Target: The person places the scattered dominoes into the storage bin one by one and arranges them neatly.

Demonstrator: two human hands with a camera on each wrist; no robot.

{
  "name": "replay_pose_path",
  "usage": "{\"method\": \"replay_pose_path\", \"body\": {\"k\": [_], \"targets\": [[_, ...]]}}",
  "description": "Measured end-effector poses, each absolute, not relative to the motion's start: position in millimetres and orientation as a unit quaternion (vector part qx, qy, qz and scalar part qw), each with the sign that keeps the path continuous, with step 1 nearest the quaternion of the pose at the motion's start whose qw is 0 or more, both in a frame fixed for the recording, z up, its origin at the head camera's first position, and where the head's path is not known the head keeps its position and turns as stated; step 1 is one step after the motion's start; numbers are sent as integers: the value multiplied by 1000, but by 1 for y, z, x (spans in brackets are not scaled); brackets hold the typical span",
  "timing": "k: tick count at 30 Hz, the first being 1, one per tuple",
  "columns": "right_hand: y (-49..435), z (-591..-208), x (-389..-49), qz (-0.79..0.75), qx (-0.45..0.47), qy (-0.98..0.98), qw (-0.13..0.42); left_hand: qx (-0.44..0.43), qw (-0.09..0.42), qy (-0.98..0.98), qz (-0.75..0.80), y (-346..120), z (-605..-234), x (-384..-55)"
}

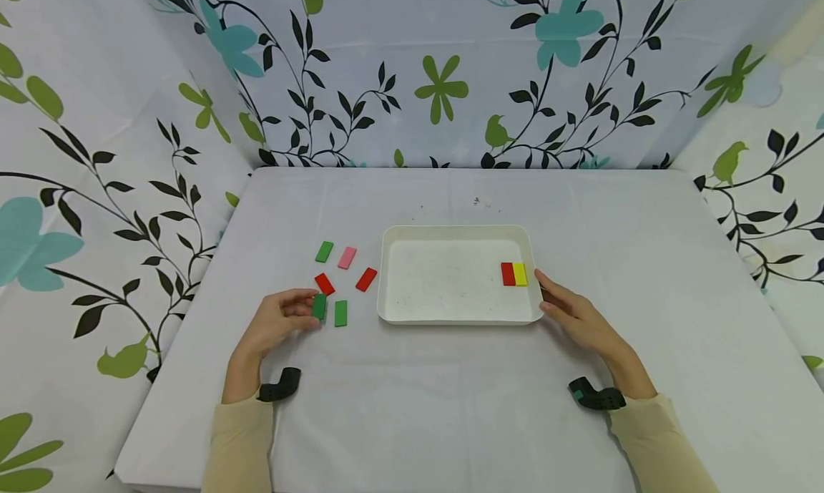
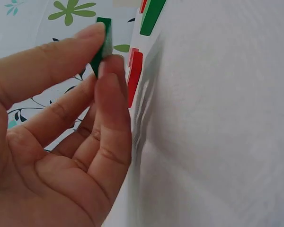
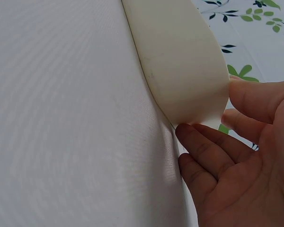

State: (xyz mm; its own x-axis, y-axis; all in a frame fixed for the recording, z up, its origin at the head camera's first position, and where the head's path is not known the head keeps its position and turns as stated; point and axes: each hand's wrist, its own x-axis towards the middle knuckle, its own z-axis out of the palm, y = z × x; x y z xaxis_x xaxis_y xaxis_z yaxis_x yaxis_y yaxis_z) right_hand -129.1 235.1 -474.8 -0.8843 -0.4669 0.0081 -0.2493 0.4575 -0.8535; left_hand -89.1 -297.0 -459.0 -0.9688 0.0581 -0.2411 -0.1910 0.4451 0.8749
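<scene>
My left hand pinches a green block between thumb and fingertips, left of the white tray. Close by on the table lie a second green block and a red block. Another red block, a pink block and one more green block lie just beyond. Relaxed fingers of my right hand touch the tray's right end, the thumb right at its rim in the right wrist view. Inside that end, a red block and a yellow block lie side by side.
A white cloth covers the table. Patterned curtains with leaves and flowers hang behind it and at both sides. Small dark specks show on the cloth behind the tray.
</scene>
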Motion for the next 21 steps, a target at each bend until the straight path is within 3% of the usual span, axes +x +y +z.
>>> {"method": "replay_pose_path", "body": {"k": [12, 21], "targets": [[234, -475, -129, -472, -210, 849, 111, -4, 90, 813, 575, -285, -441, -99], [235, -476, -130, -476, -213, 846, 110, 22, 67, 798, 599, -248, -417, -126]]}}
